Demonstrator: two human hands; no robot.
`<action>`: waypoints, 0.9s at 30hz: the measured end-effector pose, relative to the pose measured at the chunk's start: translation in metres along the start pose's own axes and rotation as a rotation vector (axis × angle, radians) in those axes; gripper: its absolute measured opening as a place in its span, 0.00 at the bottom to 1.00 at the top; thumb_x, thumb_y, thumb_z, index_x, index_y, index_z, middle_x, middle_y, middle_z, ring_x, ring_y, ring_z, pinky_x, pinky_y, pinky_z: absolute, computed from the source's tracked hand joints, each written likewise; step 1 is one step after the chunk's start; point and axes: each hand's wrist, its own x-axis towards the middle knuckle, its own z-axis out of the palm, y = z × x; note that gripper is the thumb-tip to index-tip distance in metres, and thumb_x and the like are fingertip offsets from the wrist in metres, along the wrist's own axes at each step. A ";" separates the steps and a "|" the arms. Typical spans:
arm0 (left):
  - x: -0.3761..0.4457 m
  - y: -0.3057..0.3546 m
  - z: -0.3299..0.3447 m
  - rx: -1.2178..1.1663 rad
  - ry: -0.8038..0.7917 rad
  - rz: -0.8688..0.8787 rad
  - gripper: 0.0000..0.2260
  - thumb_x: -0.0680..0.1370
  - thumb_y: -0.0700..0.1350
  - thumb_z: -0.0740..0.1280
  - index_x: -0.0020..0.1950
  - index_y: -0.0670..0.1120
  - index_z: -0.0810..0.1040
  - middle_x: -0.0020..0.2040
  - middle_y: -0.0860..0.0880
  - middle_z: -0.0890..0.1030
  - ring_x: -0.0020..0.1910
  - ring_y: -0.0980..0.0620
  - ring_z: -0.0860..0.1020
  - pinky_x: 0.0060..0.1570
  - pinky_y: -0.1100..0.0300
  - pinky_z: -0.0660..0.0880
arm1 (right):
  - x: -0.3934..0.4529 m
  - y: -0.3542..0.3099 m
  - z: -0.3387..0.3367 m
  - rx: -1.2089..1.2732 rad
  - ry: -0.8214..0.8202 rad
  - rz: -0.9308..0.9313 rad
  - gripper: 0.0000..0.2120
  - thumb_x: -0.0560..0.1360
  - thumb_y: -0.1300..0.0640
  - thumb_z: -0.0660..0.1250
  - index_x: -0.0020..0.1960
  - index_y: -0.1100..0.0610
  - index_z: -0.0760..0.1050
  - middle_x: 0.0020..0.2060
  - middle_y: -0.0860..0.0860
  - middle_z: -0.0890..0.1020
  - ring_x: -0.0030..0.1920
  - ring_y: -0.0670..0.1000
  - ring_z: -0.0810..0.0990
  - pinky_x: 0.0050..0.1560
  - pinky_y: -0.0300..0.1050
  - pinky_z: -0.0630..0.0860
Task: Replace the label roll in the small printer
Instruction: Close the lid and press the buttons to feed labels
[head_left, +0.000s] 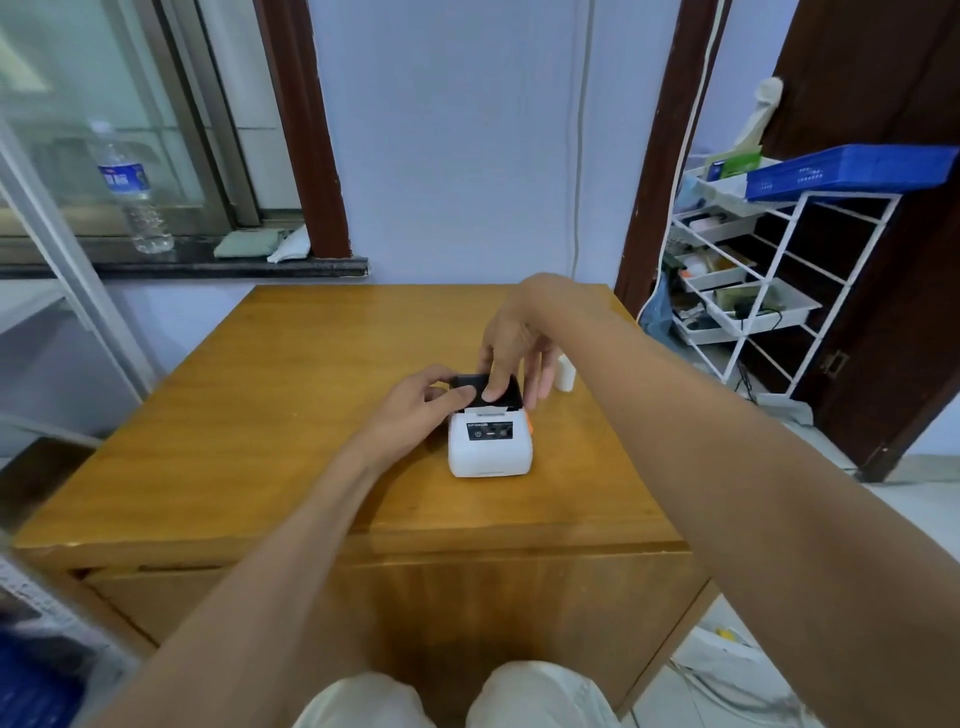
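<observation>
Hands meet at the back of the small white printer (490, 447), which sits on the wooden bench (260, 415) a little right of its middle, nearer the far edge than the near one. The printer's black lid (467, 387) stands raised at its far end, and a strip of white paper shows in the slot just below it. The left hand (415, 405) comes in from the left and pinches the lid's left edge, thumb in front and fingers curled behind. The right hand (514, 348) reaches over from the right and above, fingers loosely spread, with one or two fingertips pressed on the lid's inner face; it grips nothing I can make out. A spare white label roll (565, 372) stands upright just beyond the printer's right side, near the bench's far right corner, close behind the right hand's fingers and apart from the printer. That roll lies nearer the right hand than the left. Whether a roll sits in the open bay is hidden by the hands. My guess is the lid is being handled, opened or closed.
</observation>
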 end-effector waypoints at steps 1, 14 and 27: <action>0.001 0.000 0.000 0.007 -0.002 -0.003 0.12 0.83 0.52 0.68 0.64 0.49 0.78 0.48 0.53 0.86 0.46 0.61 0.81 0.40 0.77 0.71 | 0.003 0.001 -0.003 0.023 -0.025 0.017 0.28 0.77 0.51 0.79 0.74 0.56 0.77 0.68 0.60 0.83 0.51 0.56 0.91 0.39 0.44 0.87; 0.008 -0.013 0.001 -0.015 -0.009 -0.009 0.14 0.81 0.53 0.69 0.66 0.52 0.78 0.55 0.34 0.85 0.48 0.49 0.81 0.50 0.56 0.70 | 0.022 -0.018 -0.029 -0.187 -0.194 0.127 0.38 0.70 0.46 0.85 0.74 0.57 0.76 0.61 0.57 0.89 0.63 0.55 0.88 0.78 0.59 0.74; 0.002 -0.003 0.005 0.056 0.038 -0.017 0.11 0.82 0.59 0.64 0.59 0.56 0.78 0.45 0.51 0.86 0.47 0.47 0.81 0.47 0.51 0.73 | -0.004 0.009 -0.001 -0.052 -0.036 -0.005 0.28 0.77 0.44 0.77 0.71 0.57 0.78 0.58 0.59 0.89 0.55 0.56 0.89 0.71 0.56 0.80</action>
